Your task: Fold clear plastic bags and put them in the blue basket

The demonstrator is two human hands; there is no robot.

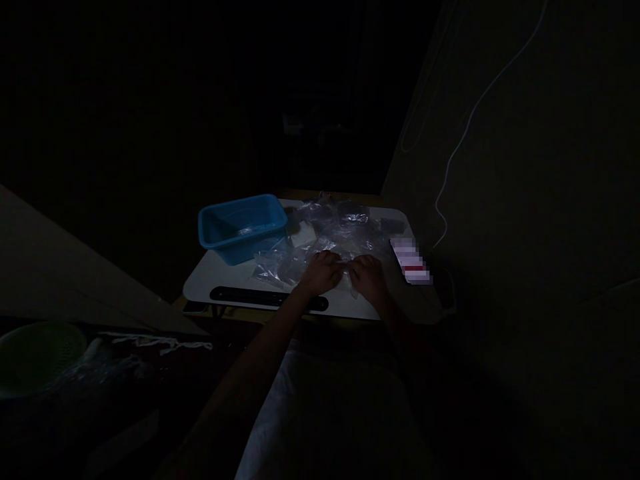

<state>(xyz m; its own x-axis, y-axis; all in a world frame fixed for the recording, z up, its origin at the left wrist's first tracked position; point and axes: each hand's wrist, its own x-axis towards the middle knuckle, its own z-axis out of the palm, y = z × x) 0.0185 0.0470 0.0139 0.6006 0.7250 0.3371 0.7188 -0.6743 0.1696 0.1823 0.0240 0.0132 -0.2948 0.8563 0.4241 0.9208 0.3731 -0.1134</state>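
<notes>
In dim light both my hands work close together over a white folding table [200, 277]. My left hand [323, 272] is closed, its fingers curled on a clear plastic bag [350, 283]. My right hand [367, 275] is closed on the same bag from the other side, and part of the plastic hangs between and below the hands. More crumpled clear bags [320, 213] lie spread beyond my hands. A white block-like item [303, 233] sits among them; its kind is too dark to tell.
A blue plastic basin [243, 230] stands at the table's back left. On the right lies a phone with its screen lit [411, 261]. A black slotted strip [265, 298] runs along the front edge. A white cable [470, 120] hangs by the right wall. A green basket [43, 357] is low left.
</notes>
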